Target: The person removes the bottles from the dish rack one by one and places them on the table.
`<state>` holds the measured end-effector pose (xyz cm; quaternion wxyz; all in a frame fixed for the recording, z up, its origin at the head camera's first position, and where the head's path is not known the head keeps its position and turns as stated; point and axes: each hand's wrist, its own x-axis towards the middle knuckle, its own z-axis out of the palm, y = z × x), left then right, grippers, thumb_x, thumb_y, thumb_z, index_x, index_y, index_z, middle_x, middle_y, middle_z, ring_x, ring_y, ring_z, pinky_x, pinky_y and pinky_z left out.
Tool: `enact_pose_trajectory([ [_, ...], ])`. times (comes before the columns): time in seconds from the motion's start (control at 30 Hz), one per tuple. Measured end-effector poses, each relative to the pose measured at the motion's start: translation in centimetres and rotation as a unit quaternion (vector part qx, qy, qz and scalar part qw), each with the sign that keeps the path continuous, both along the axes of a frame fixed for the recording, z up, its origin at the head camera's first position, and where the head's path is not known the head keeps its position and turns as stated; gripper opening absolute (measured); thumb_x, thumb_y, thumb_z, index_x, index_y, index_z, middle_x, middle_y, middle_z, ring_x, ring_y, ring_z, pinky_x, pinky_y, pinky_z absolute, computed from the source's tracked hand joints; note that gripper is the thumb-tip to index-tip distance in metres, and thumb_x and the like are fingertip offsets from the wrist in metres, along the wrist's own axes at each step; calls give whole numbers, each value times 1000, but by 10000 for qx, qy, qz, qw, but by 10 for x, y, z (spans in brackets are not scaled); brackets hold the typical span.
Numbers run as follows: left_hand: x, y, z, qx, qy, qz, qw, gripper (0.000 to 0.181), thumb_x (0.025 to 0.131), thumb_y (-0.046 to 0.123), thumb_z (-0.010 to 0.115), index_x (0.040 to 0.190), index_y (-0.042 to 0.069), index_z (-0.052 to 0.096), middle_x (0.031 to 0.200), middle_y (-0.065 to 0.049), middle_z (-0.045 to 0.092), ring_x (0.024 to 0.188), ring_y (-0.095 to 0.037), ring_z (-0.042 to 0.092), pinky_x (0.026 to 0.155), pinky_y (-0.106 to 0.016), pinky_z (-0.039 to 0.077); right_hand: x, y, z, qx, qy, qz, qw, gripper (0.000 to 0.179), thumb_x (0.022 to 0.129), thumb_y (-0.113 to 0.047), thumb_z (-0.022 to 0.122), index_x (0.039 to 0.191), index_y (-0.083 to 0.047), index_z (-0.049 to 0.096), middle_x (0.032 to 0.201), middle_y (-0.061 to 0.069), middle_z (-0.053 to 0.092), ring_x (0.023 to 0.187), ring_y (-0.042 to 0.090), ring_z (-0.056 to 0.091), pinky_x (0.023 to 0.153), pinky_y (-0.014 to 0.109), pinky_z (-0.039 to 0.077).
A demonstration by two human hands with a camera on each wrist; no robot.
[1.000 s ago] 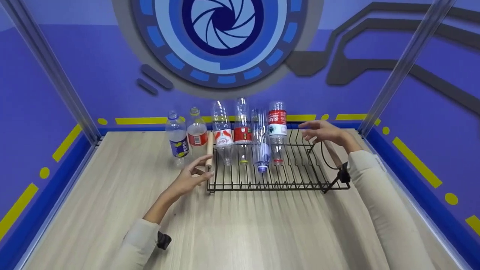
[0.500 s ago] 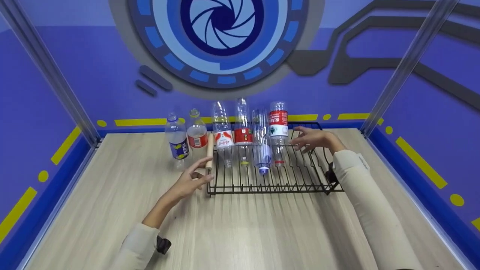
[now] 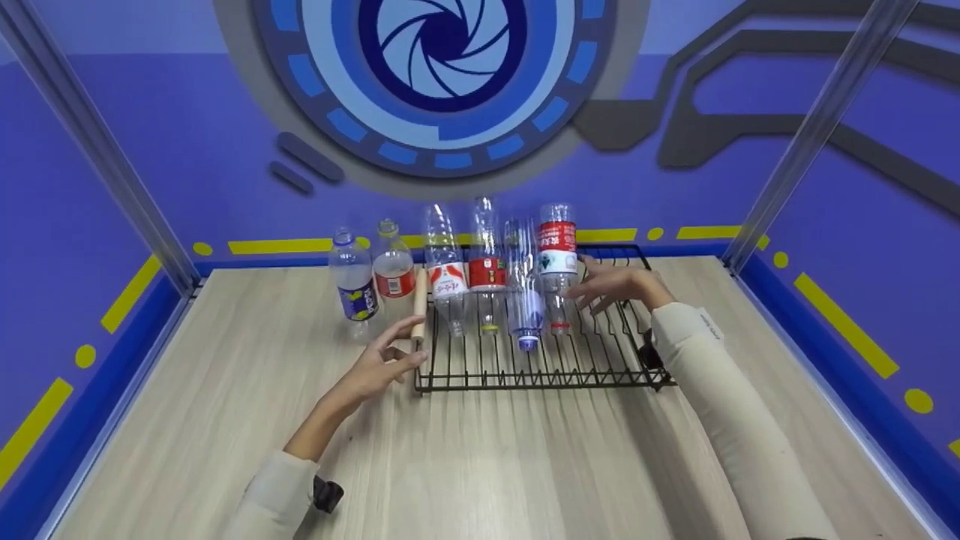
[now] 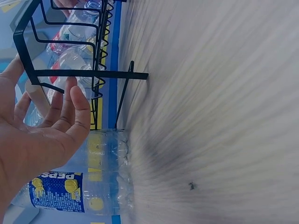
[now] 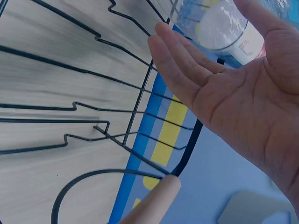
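In the head view my left hand lightly pinches the front left corner of a black wire rack, index finger against its wooden handle. Several plastic bottles lean neck-down in the rack. Among them are one with a white and red label, a red-labelled one and a bluish one with a blue cap. My right hand, fingers extended, is beside the rightmost bottle, labelled red and white. In the right wrist view, that bottle shows behind the thumb.
Left of the rack stand a bottle with a blue Pepsi label and a red-labelled bottle. The rack's other wooden handle shows in the right wrist view. A blue-purple wall closes off the back.
My right hand has moved left and slightly down, from beyond the rack's right part to beside the rightmost bottle. The left hand has stayed at the rack's corner.
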<state>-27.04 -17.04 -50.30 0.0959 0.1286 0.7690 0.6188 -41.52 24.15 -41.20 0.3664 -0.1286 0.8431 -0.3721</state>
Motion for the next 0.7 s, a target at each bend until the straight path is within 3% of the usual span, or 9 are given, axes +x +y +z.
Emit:
enact_pose_trajectory([
  [0.2,2,0,1,-12,-1,-22,10000,63,101,22,66,157,21,38,146,-18,42,99,-18,56,75,-28,49,2,-10,-5,-44,-87,4,10000,102,104,-29,59,159,-4,-23,159,36,30,139,48,47,113,56,43],
  [0.3,2,0,0,-41,-8,-44,10000,64,101,23,66,158,21,38,146,-19,43,98,-17,55,74,-27,49,2,-13,-7,-70,75,-94,9999,96,104,-26,59,161,-4,-15,154,36,37,137,48,49,112,55,44],
  [0.5,1,1,3,-28,51,46,10000,64,100,23,67,157,22,39,145,-18,45,96,-17,56,73,-26,50,2,-10,-6,-153,431,-337,9984,105,103,-24,61,156,1,-27,147,35,47,133,47,52,111,52,46],
  [0.7,2,1,1,16,54,11,10000,63,100,22,66,157,21,39,145,-18,45,95,-16,56,73,-25,50,4,-2,-5,-285,390,-398,9980,102,105,-21,57,155,1,-29,148,37,45,128,48,56,111,52,46],
])
